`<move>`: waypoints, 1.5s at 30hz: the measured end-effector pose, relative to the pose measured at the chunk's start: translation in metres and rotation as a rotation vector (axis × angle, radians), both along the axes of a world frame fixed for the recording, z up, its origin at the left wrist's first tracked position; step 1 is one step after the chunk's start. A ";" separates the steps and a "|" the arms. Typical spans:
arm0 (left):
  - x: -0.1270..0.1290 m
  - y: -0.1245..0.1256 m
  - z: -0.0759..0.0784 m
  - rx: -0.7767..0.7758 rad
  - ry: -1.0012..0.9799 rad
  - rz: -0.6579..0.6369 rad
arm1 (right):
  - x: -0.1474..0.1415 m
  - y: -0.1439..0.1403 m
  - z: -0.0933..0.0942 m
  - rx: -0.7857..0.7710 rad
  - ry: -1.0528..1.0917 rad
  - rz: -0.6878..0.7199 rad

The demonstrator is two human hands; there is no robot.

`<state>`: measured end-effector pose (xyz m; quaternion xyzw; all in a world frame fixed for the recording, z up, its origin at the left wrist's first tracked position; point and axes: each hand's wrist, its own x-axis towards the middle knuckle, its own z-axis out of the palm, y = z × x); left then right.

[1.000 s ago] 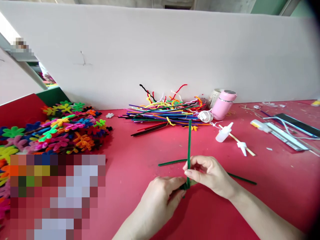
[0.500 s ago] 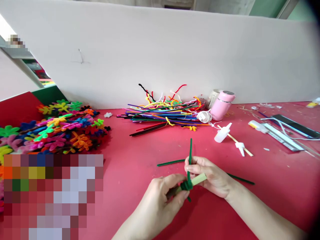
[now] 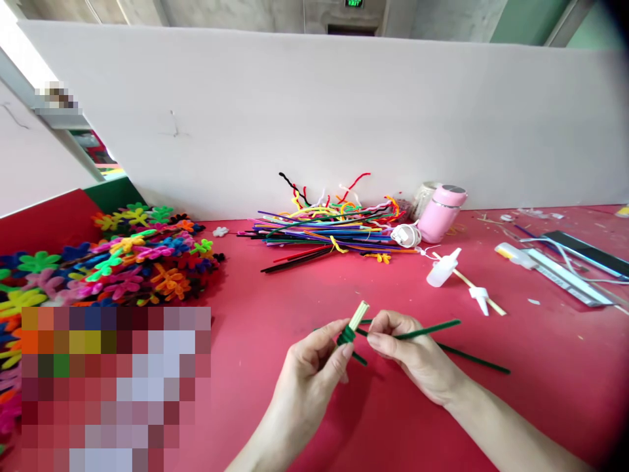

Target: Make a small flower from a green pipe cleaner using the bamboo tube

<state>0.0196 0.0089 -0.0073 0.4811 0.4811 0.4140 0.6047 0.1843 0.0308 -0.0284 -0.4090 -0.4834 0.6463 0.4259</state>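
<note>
My left hand pinches a short pale wooden stick that has a dark green pipe cleaner coiled around it near the fingertips. My right hand grips the loose end of that pipe cleaner, which runs out to the right over the red table. Another dark green pipe cleaner lies flat on the table behind my right hand.
A heap of loose coloured pipe cleaners lies at the back by the white wall. Finished pipe-cleaner flowers pile up on the left. A pink bottle, a small glue bottle, a white cap and flat tools sit on the right.
The green pipe cleaner's free end has swung from pointing up to lying out to the right. The stick has turned upward in my left hand, with more green coil around it.
</note>
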 end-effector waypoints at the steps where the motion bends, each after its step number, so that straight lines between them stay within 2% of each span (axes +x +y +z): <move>1: 0.000 0.000 -0.001 -0.010 -0.001 0.012 | 0.000 0.000 0.000 0.051 -0.055 -0.015; 6: 0.001 0.001 -0.004 -0.026 -0.004 0.094 | 0.000 -0.006 0.006 0.345 -0.363 -0.071; 9: 0.003 -0.001 -0.004 -0.025 -0.020 0.125 | -0.002 -0.010 0.007 0.452 -0.443 -0.100; 15: 0.007 -0.003 -0.004 -0.013 -0.062 0.154 | -0.009 -0.014 0.001 0.362 -0.418 -0.144; 22: 0.012 -0.005 -0.007 0.111 -0.021 0.124 | -0.006 -0.015 -0.003 0.341 -0.456 -0.116; 27: 0.014 -0.005 -0.001 0.243 0.072 0.012 | -0.004 -0.015 -0.007 0.427 -0.636 -0.155; 31: 0.013 -0.002 0.001 0.361 0.306 -0.060 | -0.002 -0.015 -0.007 0.574 -0.729 -0.227; 36: 0.012 0.000 -0.001 0.486 0.558 -0.067 | 0.000 -0.011 -0.004 0.784 -0.824 -0.246; 40: 0.011 -0.001 -0.008 0.492 0.576 -0.073 | 0.001 -0.010 -0.009 0.847 -0.874 -0.244; 45: 0.006 -0.001 -0.014 0.381 0.451 -0.101 | 0.004 -0.009 -0.023 0.789 -0.872 -0.244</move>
